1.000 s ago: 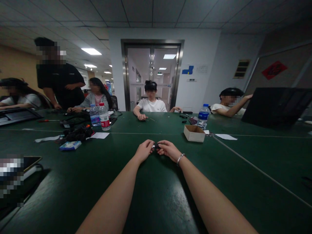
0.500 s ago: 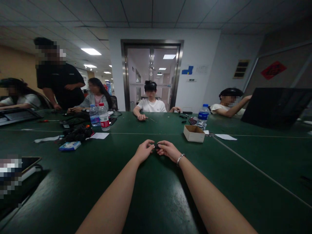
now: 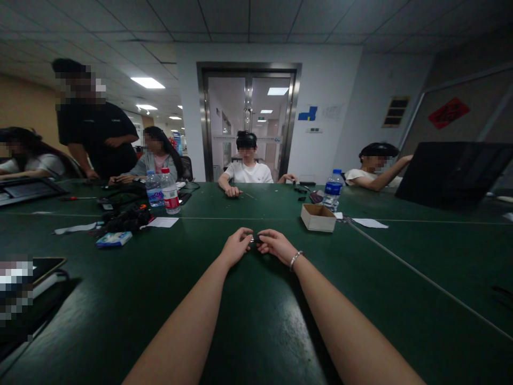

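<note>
My left hand (image 3: 236, 247) and my right hand (image 3: 279, 247) meet over the green table (image 3: 256, 299), fingertips a short gap apart. Between them is a small black object (image 3: 257, 239) with a shiny metal bit at its left end; its kind is too small to tell. The right thumb and fingers pinch the black part. My left thumb and fingers are closed at the metal end, and whatever they grip there is mostly hidden. A silver bracelet (image 3: 295, 261) circles my right wrist.
An open cardboard box (image 3: 318, 219) stands right of my hands, with a blue-capped bottle (image 3: 333, 191) behind it. Leftward are two bottles, a dark cable heap (image 3: 125, 220), a blue-white packet (image 3: 114, 239) and paper (image 3: 162, 222). Several people sit or stand around the table.
My hands stay almost in place. A little more of the black object and its metal end shows between the fingertips. The whole view has shifted slightly.
</note>
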Demonstrator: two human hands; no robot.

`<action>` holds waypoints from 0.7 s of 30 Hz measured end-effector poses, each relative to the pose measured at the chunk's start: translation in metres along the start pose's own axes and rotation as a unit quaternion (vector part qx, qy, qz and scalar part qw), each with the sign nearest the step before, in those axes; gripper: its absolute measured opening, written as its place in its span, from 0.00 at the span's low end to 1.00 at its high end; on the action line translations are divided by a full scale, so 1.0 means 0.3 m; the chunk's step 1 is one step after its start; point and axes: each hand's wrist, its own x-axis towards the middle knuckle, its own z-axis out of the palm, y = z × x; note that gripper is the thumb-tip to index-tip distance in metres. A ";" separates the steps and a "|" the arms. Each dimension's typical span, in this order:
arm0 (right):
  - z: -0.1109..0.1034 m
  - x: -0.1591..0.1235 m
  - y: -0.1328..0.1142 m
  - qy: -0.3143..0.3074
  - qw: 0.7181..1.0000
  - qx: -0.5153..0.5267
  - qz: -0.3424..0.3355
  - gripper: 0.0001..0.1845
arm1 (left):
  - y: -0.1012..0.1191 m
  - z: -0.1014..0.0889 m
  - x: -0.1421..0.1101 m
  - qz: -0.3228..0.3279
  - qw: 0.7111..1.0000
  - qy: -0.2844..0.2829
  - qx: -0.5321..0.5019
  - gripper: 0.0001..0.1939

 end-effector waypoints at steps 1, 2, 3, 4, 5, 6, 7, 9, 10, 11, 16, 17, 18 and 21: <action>-0.001 0.000 0.000 -0.001 1.000 0.000 0.001 0.06 | 0.001 0.001 -0.001 0.001 1.000 0.004 -0.002 0.17; -0.001 -0.001 0.000 -0.001 1.000 0.001 0.002 0.06 | 0.003 0.001 -0.002 0.002 1.000 0.008 -0.002 0.19; -0.002 -0.001 0.000 -0.001 1.000 0.001 0.002 0.06 | 0.004 0.002 -0.003 0.004 1.000 0.010 -0.002 0.20; -0.002 -0.001 -0.001 -0.001 1.000 0.001 0.003 0.06 | 0.006 0.002 -0.003 0.006 1.000 0.010 -0.003 0.20; -0.002 -0.001 -0.001 0.001 1.000 0.001 0.004 0.06 | 0.006 0.003 -0.003 0.007 1.000 0.009 -0.004 0.19; -0.002 -0.001 -0.001 0.002 1.000 0.000 0.004 0.06 | 0.006 0.004 -0.003 0.006 1.000 0.007 -0.006 0.17; -0.001 -0.001 -0.002 0.003 1.000 0.000 0.003 0.05 | 0.005 0.004 -0.002 0.002 1.000 0.006 -0.008 0.16; -0.001 -0.001 -0.003 0.003 1.000 -0.001 0.003 0.05 | 0.002 0.004 0.000 -0.002 1.000 0.006 -0.009 0.15; -0.001 0.000 -0.002 0.004 1.000 -0.001 0.004 0.05 | 0.000 0.004 0.001 -0.003 1.000 0.006 -0.008 0.16; -0.001 0.000 -0.002 0.004 1.000 0.000 0.005 0.05 | -0.003 0.003 0.001 0.000 1.000 0.005 -0.006 0.16; -0.006 0.004 0.006 0.000 1.000 0.005 -0.002 0.07 | -0.014 0.000 0.003 0.009 1.000 0.002 -0.007 0.16; -0.007 0.005 0.007 -0.002 1.000 0.007 -0.003 0.07 | -0.015 0.000 0.004 0.007 1.000 0.003 -0.011 0.16; -0.008 0.005 0.008 -0.004 1.000 0.008 -0.004 0.07 | -0.016 0.000 0.005 0.006 1.000 0.001 -0.014 0.16; -0.011 0.005 0.010 -0.014 1.000 0.001 -0.007 0.09 | -0.016 0.003 0.008 0.011 1.000 -0.003 -0.025 0.16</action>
